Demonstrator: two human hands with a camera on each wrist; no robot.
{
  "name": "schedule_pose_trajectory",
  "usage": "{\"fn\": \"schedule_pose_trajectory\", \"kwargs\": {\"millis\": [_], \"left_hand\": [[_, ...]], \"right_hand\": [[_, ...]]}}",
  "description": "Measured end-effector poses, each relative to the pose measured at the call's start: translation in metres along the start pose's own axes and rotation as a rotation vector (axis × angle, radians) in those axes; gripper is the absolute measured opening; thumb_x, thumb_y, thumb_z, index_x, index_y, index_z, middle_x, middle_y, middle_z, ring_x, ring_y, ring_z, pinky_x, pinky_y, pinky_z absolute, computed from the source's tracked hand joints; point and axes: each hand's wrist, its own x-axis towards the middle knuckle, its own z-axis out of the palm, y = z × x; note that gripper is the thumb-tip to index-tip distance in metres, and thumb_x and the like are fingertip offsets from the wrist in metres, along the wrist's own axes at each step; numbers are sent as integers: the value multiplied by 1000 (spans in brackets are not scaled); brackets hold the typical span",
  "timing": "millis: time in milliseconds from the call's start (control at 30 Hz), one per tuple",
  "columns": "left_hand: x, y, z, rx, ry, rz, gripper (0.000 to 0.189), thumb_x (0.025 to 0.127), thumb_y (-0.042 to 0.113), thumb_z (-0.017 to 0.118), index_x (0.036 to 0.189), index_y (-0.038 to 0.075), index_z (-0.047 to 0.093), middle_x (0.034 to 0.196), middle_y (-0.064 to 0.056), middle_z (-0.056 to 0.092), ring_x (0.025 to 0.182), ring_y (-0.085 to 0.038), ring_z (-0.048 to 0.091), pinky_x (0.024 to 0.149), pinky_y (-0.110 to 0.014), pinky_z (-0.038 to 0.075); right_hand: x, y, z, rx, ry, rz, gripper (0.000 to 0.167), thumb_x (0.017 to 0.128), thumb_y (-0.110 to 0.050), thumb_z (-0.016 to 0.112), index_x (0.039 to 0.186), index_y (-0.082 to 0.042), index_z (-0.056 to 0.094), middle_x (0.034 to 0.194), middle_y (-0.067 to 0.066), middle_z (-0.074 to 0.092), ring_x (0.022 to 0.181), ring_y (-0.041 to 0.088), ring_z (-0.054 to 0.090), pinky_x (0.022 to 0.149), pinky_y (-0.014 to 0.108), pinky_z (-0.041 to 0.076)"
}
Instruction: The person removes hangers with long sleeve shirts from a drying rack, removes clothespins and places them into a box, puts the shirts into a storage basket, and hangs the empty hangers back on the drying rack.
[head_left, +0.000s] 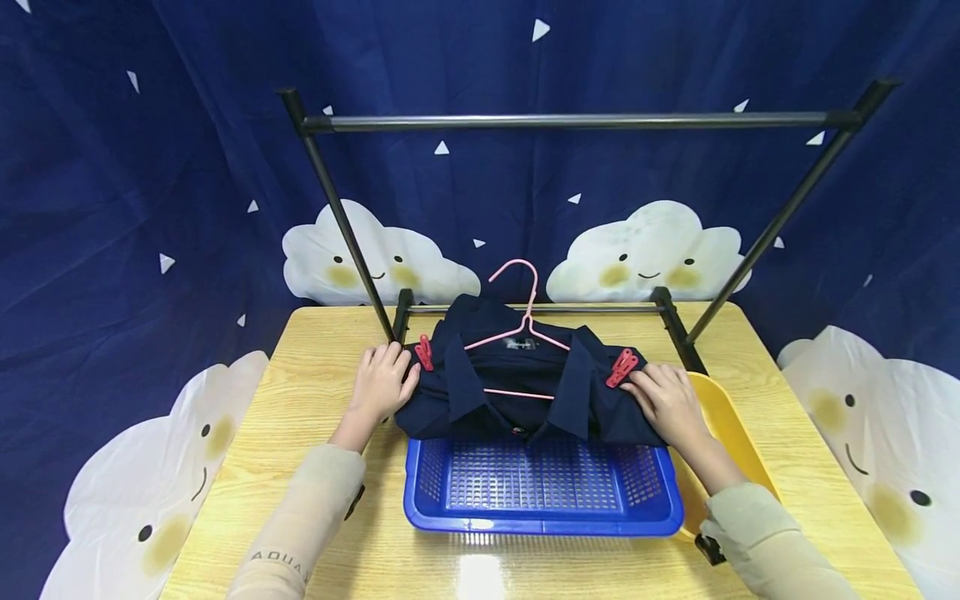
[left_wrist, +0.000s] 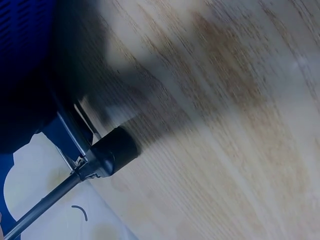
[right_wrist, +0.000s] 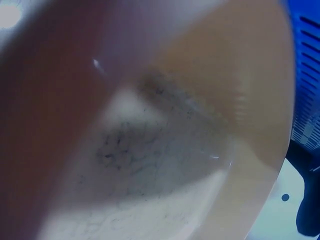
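A navy curtain (head_left: 112,208) printed with white clouds backs a wooden table (head_left: 300,400), where a black rail frame (head_left: 570,122) stands over a blue basket (head_left: 540,492) with a yellow bowl (head_left: 731,429) just beside it. A dark shirt (head_left: 517,392) on a pink hanger (head_left: 525,321) lies across the basket's far rim, a red clip (head_left: 424,352) at one shoulder and another red clip (head_left: 622,367) at the other. The left hand (head_left: 382,383) rests loosely curled against the shirt's edge by the first clip, while the right hand (head_left: 663,400) touches the second; whether either pinches anything cannot be told.

The wooden table (head_left: 315,367) bears a blue basket (head_left: 543,492), a yellow bowl (head_left: 731,433) (right edge) — and the rack's feet (head_left: 678,329).
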Motion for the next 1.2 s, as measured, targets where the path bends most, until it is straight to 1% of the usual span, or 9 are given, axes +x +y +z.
{"fn": "schedule_pose_trajectory", "kwargs": {"millis": [133, 267, 433, 567, 700, 833, 1000, 1100, 1200], "left_hand": [[-1, 1, 2, -3, -23, -27, 38, 89, 33, 33, 80, 3, 53, 82, -13, 49, 78, -32, 48, 75, -45, 37], [-2, 3, 4, 9, -8, -43, 38, 88, 34, 33, 77, 3, 51, 80, -12, 49, 76, -32, 47, 72, -44, 37], [-3, 4, 8, 35, 63, -36, 34, 88, 33, 37, 76, 3, 50, 79, -13, 48, 73, -32, 47, 67, -44, 37], [-5, 4, 13, 71, 143, -12, 32, 88, 33, 40, 75, 4, 48, 77, -13, 47, 69, -32, 47, 63, -42, 37], [-7, 3, 18, 109, 197, 14, 33, 89, 33, 41, 73, 5, 46, 76, -12, 46, 66, -30, 46, 60, -40, 36], [-8, 2, 22, 110, 227, 25, 32, 89, 33, 42, 73, 5, 45, 75, -12, 45, 65, -30, 45, 60, -39, 36], [-10, 1, 25, 99, 240, 30, 31, 88, 32, 44, 73, 4, 45, 74, -12, 44, 64, -30, 44, 60, -39, 36], [-11, 1, 25, 96, 247, 33, 31, 89, 31, 44, 74, 4, 45, 75, -12, 44, 64, -30, 43, 60, -39, 36], [-10, 1, 25, 95, 252, 37, 32, 90, 32, 43, 74, 4, 45, 75, -12, 44, 65, -30, 44, 61, -39, 37]], "right_hand": [[1, 0, 1, 13, 36, -7, 42, 95, -40, 41, 79, -4, 55, 70, 8, 47, 67, 33, 47, 66, 45, 35], [1, -1, 1, 21, 59, -7, 41, 95, -39, 42, 79, -4, 56, 70, 8, 47, 67, 33, 47, 67, 46, 36], [1, -1, 1, 20, 49, 4, 42, 94, -40, 42, 77, -4, 55, 69, 7, 46, 66, 32, 47, 69, 46, 36], [0, -1, 1, 10, 28, 11, 43, 94, -41, 41, 77, -5, 54, 69, 7, 46, 66, 32, 47, 70, 46, 36], [-1, -1, 1, 3, 13, 16, 43, 94, -42, 40, 78, -5, 55, 70, 7, 46, 67, 32, 47, 70, 46, 36], [0, -2, -2, -2, -19, 33, 44, 95, -43, 39, 81, -6, 57, 72, 7, 48, 70, 32, 48, 71, 46, 37], [1, -3, -6, 0, -74, 46, 45, 95, -44, 37, 84, -7, 58, 75, 8, 51, 76, 32, 51, 76, 47, 38], [3, -5, -12, -1, -137, 61, 34, 93, -38, 47, 86, -7, 59, 78, 9, 53, 79, 32, 53, 80, 47, 38], [7, -7, -20, -13, -224, 102, 20, 86, -27, 60, 89, -7, 61, 82, 10, 57, 85, 33, 55, 82, 48, 37]]}}
